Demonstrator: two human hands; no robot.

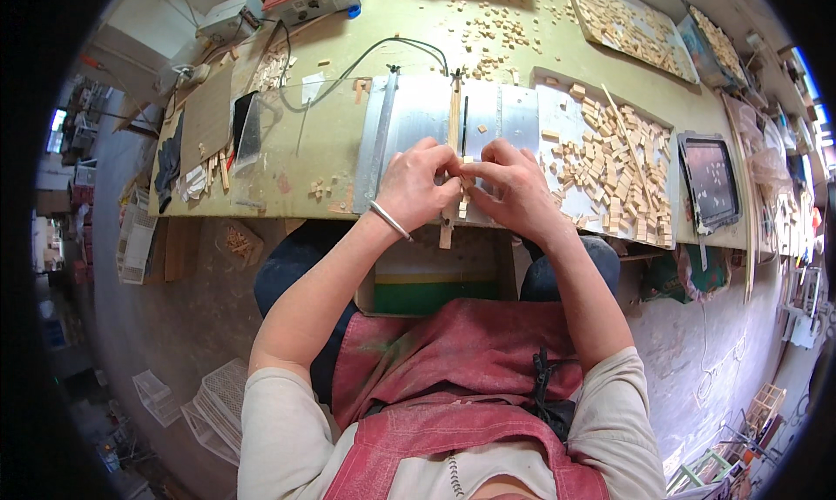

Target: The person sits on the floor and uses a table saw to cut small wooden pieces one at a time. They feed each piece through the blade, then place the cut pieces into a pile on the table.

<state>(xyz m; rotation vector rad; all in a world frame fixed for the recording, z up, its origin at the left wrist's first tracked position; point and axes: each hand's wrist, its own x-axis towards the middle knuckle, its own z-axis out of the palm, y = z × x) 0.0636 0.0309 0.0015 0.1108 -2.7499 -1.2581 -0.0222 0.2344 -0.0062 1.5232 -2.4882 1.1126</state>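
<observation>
My left hand (pixel 418 185) and my right hand (pixel 512 189) meet over a metal plate (pixel 514 108) set on the bench. Both are closed, their fingertips pinched together around a small pale wooden block (pixel 467 160), which the fingers partly hide. A narrow wooden strip (pixel 454 112) runs along the plate, just left of a dark slot (pixel 465 121). Below my fingertips, small wood pieces (pixel 463 208) lie in line by the plate's near edge. A bangle circles my left wrist.
To the right, a tray (pixel 542 121) bears a heap of wooden blocks and a thin stick. Another tray (pixel 596 43) of blocks lies at the far right, near a dark-framed panel (pixel 712 182). A black cable (pixel 357 60) curves across the bench. Loose blocks (pixel 496 30) scatter behind the plate.
</observation>
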